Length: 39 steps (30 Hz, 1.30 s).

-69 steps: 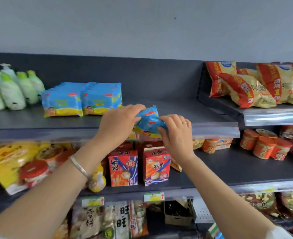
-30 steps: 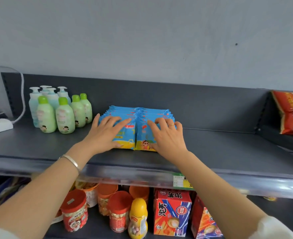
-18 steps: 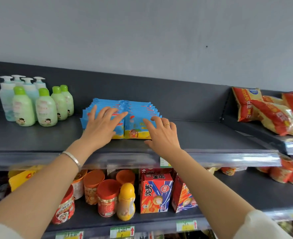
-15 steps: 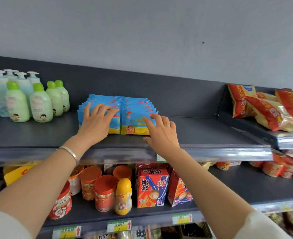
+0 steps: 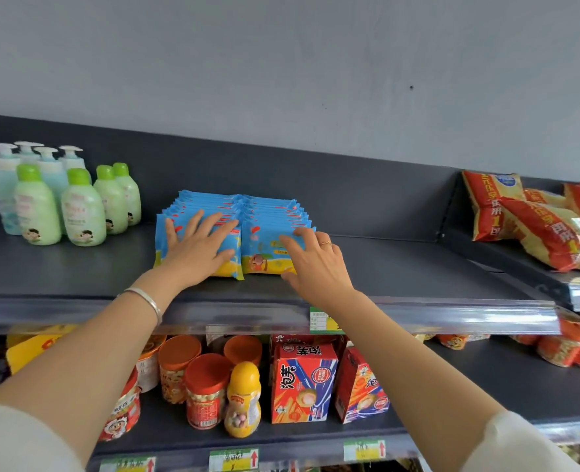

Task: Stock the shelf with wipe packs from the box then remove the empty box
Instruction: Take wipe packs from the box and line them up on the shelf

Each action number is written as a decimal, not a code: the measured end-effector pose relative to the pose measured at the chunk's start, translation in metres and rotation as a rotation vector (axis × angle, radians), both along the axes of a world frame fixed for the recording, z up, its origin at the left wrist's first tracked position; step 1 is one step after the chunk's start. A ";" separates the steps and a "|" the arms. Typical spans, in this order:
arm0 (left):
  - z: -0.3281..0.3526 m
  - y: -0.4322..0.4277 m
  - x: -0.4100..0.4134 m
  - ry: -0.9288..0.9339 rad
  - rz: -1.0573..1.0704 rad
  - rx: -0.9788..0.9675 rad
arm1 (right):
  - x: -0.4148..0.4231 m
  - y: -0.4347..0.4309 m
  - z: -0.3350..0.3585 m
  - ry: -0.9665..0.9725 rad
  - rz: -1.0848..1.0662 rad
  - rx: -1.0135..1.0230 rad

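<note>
Two rows of flat blue plastic wipe packs with yellow lower edges stand side by side on the dark grey metal top shelf, each row running from near its front edge back toward the rear panel. The left hand lies flat against the face of the nearest pack in the left row, its fingers straight and spread, gripping nothing. A silver bangle sits on that wrist. The right hand rests on the right part of the nearest pack in the right row. Its fingers are only slightly bent and lie on the pack's face and upper right edge, with the thumb low by the bottom corner; they do not close round it. A thin ring shows on one finger.

Far left on the same shelf stand pale green plastic bottles with green caps, and behind them pale blue pump bottles. To the right, on the neighbouring shelf section, lie red and yellow snack bags. On the shelf below are orange-lidded jars, a small yellow bottle and red cartons.
</note>
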<state>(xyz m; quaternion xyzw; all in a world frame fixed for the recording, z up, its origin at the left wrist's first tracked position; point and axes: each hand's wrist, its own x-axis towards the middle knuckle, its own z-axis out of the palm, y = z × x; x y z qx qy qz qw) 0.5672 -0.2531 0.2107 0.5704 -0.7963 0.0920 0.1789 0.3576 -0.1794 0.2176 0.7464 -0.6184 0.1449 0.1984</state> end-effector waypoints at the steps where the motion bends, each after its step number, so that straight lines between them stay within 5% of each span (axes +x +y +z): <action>1: 0.000 0.000 0.001 -0.006 -0.003 -0.017 | 0.001 -0.002 0.000 0.009 0.000 0.007; 28: 0.008 0.014 0.020 -0.052 -0.054 -0.160 | 0.014 -0.004 -0.001 0.015 -0.023 -0.048; 39: -0.002 0.061 -0.086 0.050 -0.499 -0.428 | -0.040 0.049 -0.022 -0.111 -0.032 -0.216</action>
